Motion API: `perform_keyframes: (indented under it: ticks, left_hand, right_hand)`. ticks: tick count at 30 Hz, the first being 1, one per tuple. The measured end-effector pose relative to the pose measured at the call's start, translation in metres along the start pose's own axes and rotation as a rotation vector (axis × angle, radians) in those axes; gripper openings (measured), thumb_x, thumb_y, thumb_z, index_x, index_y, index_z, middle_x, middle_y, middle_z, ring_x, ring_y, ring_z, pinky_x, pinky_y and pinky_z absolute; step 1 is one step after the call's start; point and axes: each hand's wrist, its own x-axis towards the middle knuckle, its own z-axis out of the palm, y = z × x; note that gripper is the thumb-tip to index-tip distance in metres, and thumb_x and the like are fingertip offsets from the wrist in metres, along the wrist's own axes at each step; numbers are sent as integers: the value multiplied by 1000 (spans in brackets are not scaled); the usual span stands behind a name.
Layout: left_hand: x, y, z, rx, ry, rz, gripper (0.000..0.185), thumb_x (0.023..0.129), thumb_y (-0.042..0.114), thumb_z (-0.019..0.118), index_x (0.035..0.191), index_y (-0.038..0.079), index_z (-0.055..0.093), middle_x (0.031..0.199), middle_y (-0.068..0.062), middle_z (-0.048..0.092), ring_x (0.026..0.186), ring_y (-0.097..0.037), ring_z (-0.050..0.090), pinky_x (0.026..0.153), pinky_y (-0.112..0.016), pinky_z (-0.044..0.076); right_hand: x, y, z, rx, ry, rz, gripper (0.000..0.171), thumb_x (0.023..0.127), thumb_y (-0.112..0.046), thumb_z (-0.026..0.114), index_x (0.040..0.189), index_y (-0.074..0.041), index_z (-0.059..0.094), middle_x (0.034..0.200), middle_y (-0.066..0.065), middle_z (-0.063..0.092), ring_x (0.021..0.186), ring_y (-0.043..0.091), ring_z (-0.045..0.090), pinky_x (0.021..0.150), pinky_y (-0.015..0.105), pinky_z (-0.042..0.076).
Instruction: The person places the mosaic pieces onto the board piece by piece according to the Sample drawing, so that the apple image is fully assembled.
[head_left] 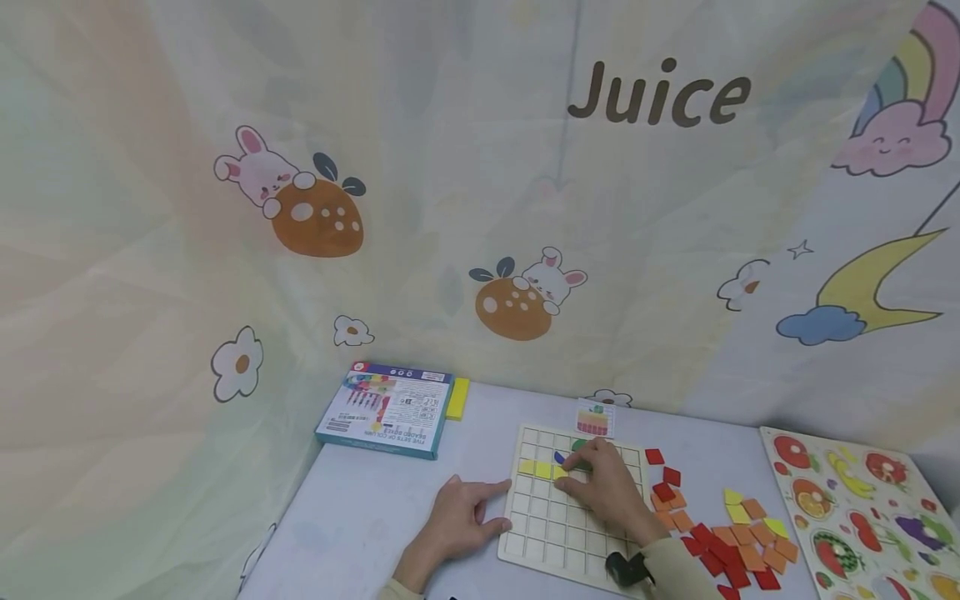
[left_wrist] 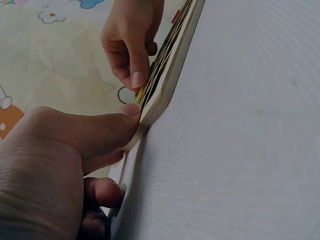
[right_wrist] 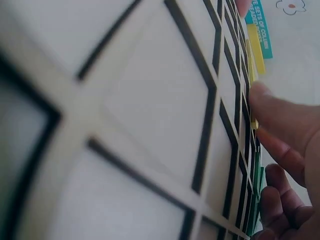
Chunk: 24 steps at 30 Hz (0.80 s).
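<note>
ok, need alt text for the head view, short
A person's right hand presses a yellow tile into a wooden grid board on a white table, while the left hand touches the board's left edge. Loose red, orange and yellow tiles lie right of the board, a fruit puzzle beyond them, a boxed set at the back left.

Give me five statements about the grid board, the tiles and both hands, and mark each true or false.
1. The left hand rests at the left edge of the grid board. True.
2. The right hand is over the red and orange loose tiles. False: it is on the grid board, at the yellow tiles.
3. The blue box lies right of the board. False: it lies to the left, further back.
4. A fruit puzzle board lies at the far right. True.
5. The board is fully tiled. False: most cells are empty.
</note>
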Motion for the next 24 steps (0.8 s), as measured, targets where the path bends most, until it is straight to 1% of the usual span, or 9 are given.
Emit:
perform_keyframes:
  ticks: [3, 6, 9, 13, 15, 17, 19, 21, 24]
  left_hand:
    - [0, 0, 0, 5, -2, -2, 53, 87, 48, 84, 137, 31, 73, 56, 16, 44, 51, -2, 37, 91, -46, 38]
    - [0, 0, 0, 2, -3, -4, 53, 88, 49, 83, 137, 31, 73, 56, 17, 45, 52, -2, 37, 87, -41, 36]
    - [-1, 1, -1, 0, -2, -4, 53, 88, 49, 83, 137, 31, 73, 56, 17, 44, 52, -2, 37, 86, -38, 34]
    - [-1, 2, -1, -5, 1, 5, 52, 88, 49, 83, 136, 30, 73, 56, 18, 44, 52, -1, 36, 79, -31, 33]
    - [-1, 1, -1, -7, 7, 16, 52, 88, 49, 83, 136, 29, 73, 56, 18, 44, 52, -1, 36, 73, -28, 30]
    - [-1, 1, -1, -10, 10, 26, 52, 88, 49, 83, 136, 29, 74, 55, 18, 44, 51, 0, 35, 68, -26, 28]
    - [-1, 1, 0, -10, 12, 33, 52, 88, 49, 83, 136, 29, 74, 55, 18, 44, 51, 0, 36, 67, -25, 27]
    - [-1, 0, 0, -11, 9, 31, 52, 88, 48, 83, 136, 29, 74, 55, 18, 44, 51, 0, 36, 68, -25, 27]
    - [-2, -1, 0, -7, 9, 26, 53, 88, 48, 83, 136, 29, 73, 55, 18, 44, 51, -1, 36, 68, -25, 27]
  right_hand:
    - [0, 0, -1, 10, 3, 0, 15, 84, -27, 91, 91, -22, 79, 115, 2, 62, 115, 24, 58, 102, 50, 51]
    - [-1, 1, 0, 18, 9, -4, 12, 86, -25, 89, 89, -22, 78, 113, 2, 62, 113, 23, 59, 100, 48, 51]
    - [-1, 1, 1, 24, 21, -16, 12, 86, -24, 90, 87, -21, 78, 111, 2, 63, 111, 23, 60, 98, 48, 51]
    - [0, 5, 1, 22, 36, -28, 13, 85, -29, 90, 88, -24, 78, 111, 0, 63, 110, 21, 60, 97, 47, 51]
    - [0, 9, -3, 24, 34, -21, 15, 85, -33, 90, 91, -26, 79, 111, -2, 64, 108, 19, 59, 95, 44, 51]
    - [0, 14, -12, 26, 27, -11, 20, 83, -37, 91, 97, -27, 80, 112, -4, 65, 107, 17, 59, 93, 42, 51]
    - [-2, 20, -28, 38, 0, 6, 28, 82, -39, 92, 104, -25, 81, 112, -2, 66, 104, 18, 59, 90, 40, 50]
    - [-6, 28, -49, 47, -45, 20, 39, 82, -39, 92, 114, -21, 80, 114, -1, 68, 103, 19, 58, 87, 38, 49]
    - [-13, 50, -84, 80, -126, 42, 54, 82, -36, 93, 128, -16, 75, 116, 3, 69, 101, 22, 56, 81, 33, 47]
